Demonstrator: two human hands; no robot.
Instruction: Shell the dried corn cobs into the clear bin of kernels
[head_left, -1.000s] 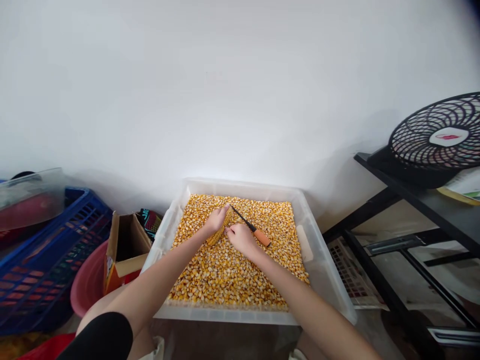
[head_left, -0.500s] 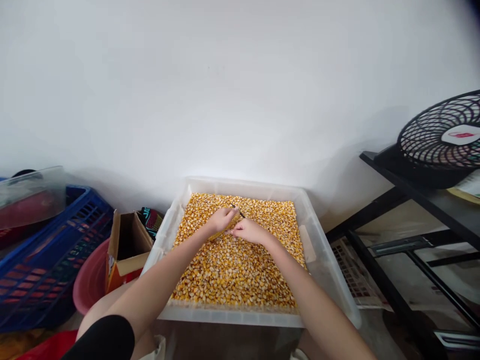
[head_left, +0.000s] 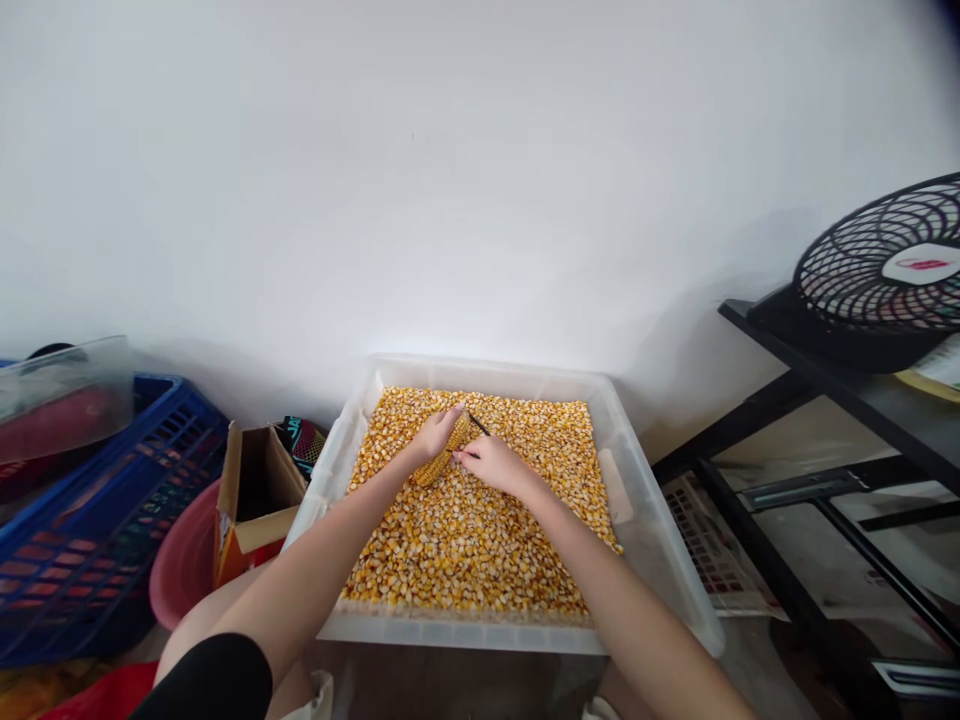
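My left hand [head_left: 437,434] is closed round an ear of corn [head_left: 442,457], which lies tilted above loose kernels. Close beside it on the right, my right hand [head_left: 487,462] grips a thin dark tool [head_left: 478,424]; its far end sticks out past the fingers near the top of the ear, and its exact kind cannot be made out. Beneath both hands, yellow corn kernels [head_left: 480,550] fill most of a translucent plastic bin [head_left: 660,540].
Left of the bin stand an open cardboard box [head_left: 274,525], a pink basin [head_left: 180,560] and a blue plastic crate [head_left: 75,560]. On the right, a black fan [head_left: 877,270] rests on a black metal frame [head_left: 750,520]. A white wall [head_left: 480,200] rises behind the bin.
My left hand has turned and shifted slightly left, so more of the ear shows. My right hand has moved a little left along it.
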